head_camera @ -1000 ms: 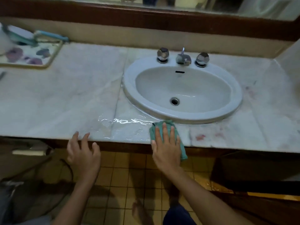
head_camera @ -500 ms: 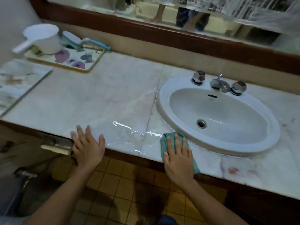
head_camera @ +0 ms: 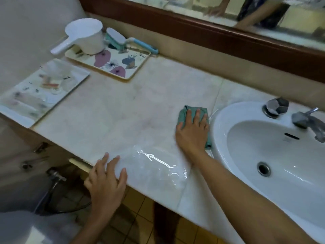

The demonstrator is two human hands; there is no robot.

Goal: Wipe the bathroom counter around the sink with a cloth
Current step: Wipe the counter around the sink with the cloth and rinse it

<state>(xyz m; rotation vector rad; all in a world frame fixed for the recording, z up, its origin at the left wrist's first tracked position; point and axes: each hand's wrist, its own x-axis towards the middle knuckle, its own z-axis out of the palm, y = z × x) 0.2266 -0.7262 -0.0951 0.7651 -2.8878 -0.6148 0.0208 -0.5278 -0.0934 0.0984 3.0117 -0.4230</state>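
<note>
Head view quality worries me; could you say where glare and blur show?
In the head view, glare streaks the wet counter beside the left hand; motion blur smears the mirror, tap and near tray; the right hand and cloth look sharper.

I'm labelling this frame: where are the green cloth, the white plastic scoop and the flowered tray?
green cloth (head_camera: 182,116), head view, left part beside the fingers
white plastic scoop (head_camera: 88,37), head view, cup's side wall
flowered tray (head_camera: 112,66), head view, bare printed floor
</note>
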